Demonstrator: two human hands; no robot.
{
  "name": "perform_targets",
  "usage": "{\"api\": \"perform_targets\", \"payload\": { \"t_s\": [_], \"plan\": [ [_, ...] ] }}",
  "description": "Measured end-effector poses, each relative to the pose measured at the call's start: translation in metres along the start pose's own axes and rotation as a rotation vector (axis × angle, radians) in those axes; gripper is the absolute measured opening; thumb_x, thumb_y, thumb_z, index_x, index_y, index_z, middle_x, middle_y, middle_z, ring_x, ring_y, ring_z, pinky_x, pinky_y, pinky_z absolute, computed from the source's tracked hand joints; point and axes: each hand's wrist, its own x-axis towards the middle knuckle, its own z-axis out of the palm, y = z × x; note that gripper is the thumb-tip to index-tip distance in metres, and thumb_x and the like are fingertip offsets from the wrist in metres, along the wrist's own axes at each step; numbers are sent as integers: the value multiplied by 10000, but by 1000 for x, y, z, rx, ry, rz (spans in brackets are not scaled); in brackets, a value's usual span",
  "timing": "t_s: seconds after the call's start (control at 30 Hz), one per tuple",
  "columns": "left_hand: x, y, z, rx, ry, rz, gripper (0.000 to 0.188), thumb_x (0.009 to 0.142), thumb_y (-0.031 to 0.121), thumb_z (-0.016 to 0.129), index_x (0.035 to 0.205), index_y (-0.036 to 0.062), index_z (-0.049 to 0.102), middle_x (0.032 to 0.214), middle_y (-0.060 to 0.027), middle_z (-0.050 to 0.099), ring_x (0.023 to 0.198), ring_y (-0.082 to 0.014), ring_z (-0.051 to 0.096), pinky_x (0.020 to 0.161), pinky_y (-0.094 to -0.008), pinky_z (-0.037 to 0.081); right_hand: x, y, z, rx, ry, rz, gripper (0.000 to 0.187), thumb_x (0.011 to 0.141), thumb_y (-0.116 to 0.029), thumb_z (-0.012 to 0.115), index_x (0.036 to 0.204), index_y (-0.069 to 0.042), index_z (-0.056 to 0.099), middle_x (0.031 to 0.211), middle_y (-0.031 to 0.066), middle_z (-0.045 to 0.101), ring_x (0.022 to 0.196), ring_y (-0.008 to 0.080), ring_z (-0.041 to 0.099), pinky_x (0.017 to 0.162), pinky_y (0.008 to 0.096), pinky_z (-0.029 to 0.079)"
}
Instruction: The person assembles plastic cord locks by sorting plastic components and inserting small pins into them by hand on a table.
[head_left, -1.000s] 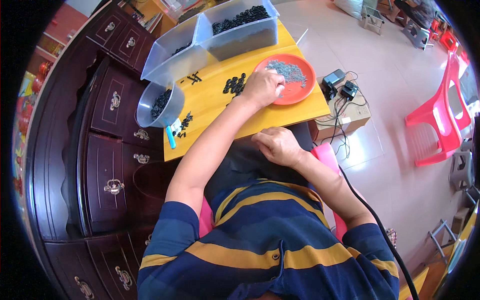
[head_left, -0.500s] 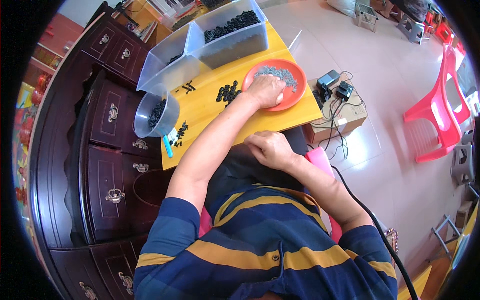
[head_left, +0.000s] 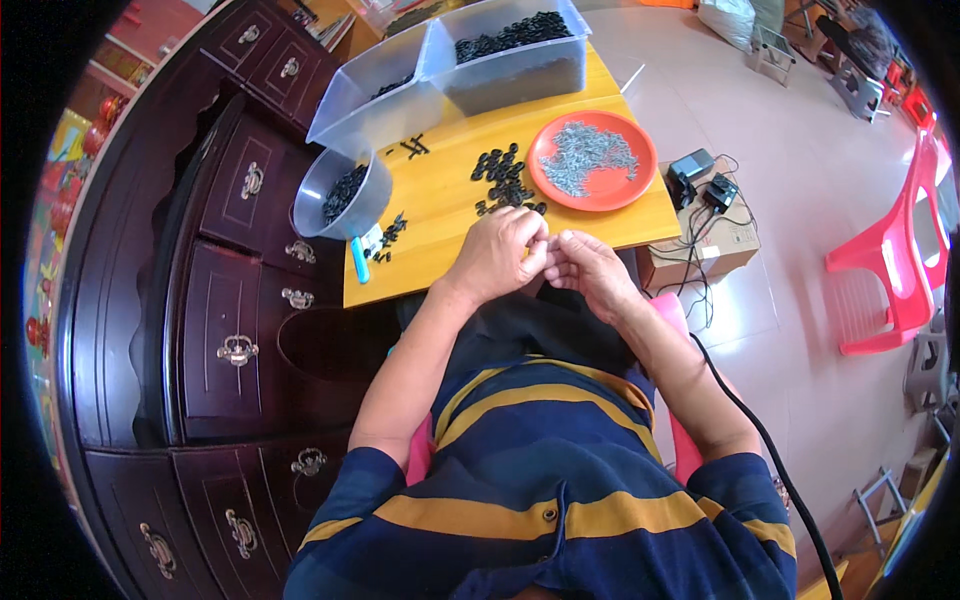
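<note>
Your left hand (head_left: 497,255) and right hand (head_left: 595,272) meet over the near edge of the worktop (head_left: 430,215), their fingers bent and drawn close, tips nearly touching. You cannot tell from here whether anything sits between them; the gap is too small to read.

The black rings (head_left: 500,165) lie in a loose cluster just beyond your left knuckles; contact is unclear. The red plate (head_left: 602,200), heaped with small grey pieces (head_left: 590,150), stands beyond your right fingers, near the right edge and well apart from them.

To your left, the yellow surface is bare between the ring cluster and the small black pieces (head_left: 390,240) by the left edge, where a light-blue tool (head_left: 359,260) lies. The round tub (head_left: 372,207) stands at that same edge. Along the far side, two clear bins (head_left: 515,85) limit your reach, with a few black rods (head_left: 415,147) in front.
</note>
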Motion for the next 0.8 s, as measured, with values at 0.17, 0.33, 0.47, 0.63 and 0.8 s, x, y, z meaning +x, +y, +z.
{"api": "perform_targets", "payload": {
  "t_s": [0.17,0.33,0.47,0.63,0.8],
  "plan": [
    [-26,17,0,31,93,-41,116,836,126,675,850,55,584,804,-113,621,788,-337,626,706,-439,511,-2,6,-2,-128,-83,57,212,1046,-308,589,992,-111,646,878,-19,661,767,71,615,742,227,516],
    [-42,25,10,-118,229,-139,93,895,92,688,963,35,660,861,-123,667,808,-335,662,702,-412,526,-2,10,-2,-137,-129,52,217,1046,-310,589,990,-108,645,856,-21,659,752,72,611,738,229,518],
    [-52,25,19,-130,301,-169,91,885,81,698,947,27,658,850,-131,673,777,-326,666,689,-402,527,-2,12,1,-124,-116,65,218,1045,-308,592,993,-103,640,848,-18,657,746,77,613,734,238,525],
    [-58,24,32,-259,356,-333,82,906,82,690,925,18,642,780,-131,655,673,-256,645,628,-358,508,1,11,0,-152,-87,101,204,1044,-288,594,988,-96,634,846,-11,659,746,83,612,727,238,520],
    [-68,14,44,-467,349,-397,124,979,115,620,897,22,623,726,-50,627,656,-134,595,604,-294,490,2,15,1,-383,-108,-20,193,1047,-240,582,982,-63,623,832,0,653,752,83,605,725,230,505]
  ]
}}
